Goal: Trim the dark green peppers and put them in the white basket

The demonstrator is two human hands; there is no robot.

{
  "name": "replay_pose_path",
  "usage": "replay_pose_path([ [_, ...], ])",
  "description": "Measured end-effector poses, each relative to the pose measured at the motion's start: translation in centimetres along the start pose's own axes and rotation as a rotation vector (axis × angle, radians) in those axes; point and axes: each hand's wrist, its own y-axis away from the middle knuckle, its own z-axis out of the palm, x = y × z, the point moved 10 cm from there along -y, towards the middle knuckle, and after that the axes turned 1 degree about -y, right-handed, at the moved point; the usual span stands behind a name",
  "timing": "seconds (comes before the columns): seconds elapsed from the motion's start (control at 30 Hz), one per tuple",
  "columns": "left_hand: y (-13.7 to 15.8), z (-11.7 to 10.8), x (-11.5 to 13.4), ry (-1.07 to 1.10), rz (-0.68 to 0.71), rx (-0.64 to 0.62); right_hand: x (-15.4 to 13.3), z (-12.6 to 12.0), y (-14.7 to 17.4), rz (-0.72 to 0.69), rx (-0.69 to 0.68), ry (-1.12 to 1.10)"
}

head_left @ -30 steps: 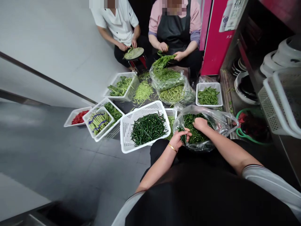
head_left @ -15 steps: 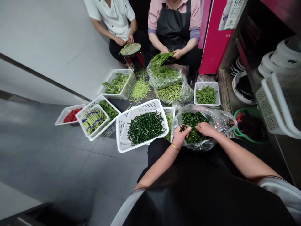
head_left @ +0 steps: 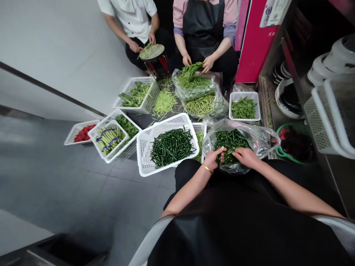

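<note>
Both hands are over a clear plastic bag [head_left: 256,135] full of thin dark green chili peppers [head_left: 231,139], between my knees. My left hand [head_left: 213,159], a gold bracelet at its wrist, is closed with fingers curled and thumb stretched toward the right hand; what lies in its palm is hidden. My right hand [head_left: 246,156] pinches at the fingertips, close to the left thumb, on something too small to make out. Left of the bag, a large white basket [head_left: 144,149] holds a heap of the same green chilies [head_left: 171,147].
Two people sit opposite, one handling leafy greens [head_left: 191,74] over another plastic bag [head_left: 181,92], one at a small round stool [head_left: 152,52]. White baskets of vegetables [head_left: 137,94] stand around. A green basin [head_left: 280,151] and a shelf with white containers [head_left: 321,70] are at right.
Chilies that showed in my left hand are no longer visible there, and its thumb now reaches closer to the right fingertips. Opposite, the people's hands have shifted slightly. The camera view moved a little.
</note>
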Motion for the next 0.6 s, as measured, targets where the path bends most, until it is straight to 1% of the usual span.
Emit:
replay_pose_path([
  [0.07,-0.4,0.6,0.0,0.007,0.018,-0.012,-1.7,0.2,1.0,-0.091,0.013,0.066],
  [0.1,-0.4,0.9,0.3,0.014,0.048,-0.018,-1.9,0.3,1.0,-0.105,0.007,0.099],
  [0.2,-0.4,1.2,1.7,0.04,0.152,-0.023,-0.9,0.0,-0.3,-0.063,-0.043,0.144],
  [0.27,-0.2,1.3,2.5,0.055,0.191,-0.028,-0.1,-0.9,-1.5,-0.042,-0.04,0.071],
  [0.3,-0.2,1.3,2.8,0.061,0.199,-0.033,-0.1,-1.5,-2.1,-0.057,-0.025,-0.006],
  [0.37,-0.1,1.3,2.9,0.061,0.189,-0.052,-1.0,-2.2,-2.7,-0.124,-0.013,-0.195],
  [0.43,0.1,1.4,2.5,0.041,0.157,-0.076,-2.5,-1.6,-2.7,-0.168,-0.073,-0.337],
  [0.5,0.4,1.1,2.3,0.014,0.157,-0.066,-3.5,-0.2,-2.3,-0.147,-0.138,-0.364],
  [0.53,0.6,0.8,2.6,0.001,0.192,-0.037,-3.6,0.4,-2.2,-0.12,-0.147,-0.333],
  [0.6,1.3,0.2,4.1,-0.028,0.324,0.032,-3.1,1.4,-2.0,-0.052,-0.138,-0.213],
])
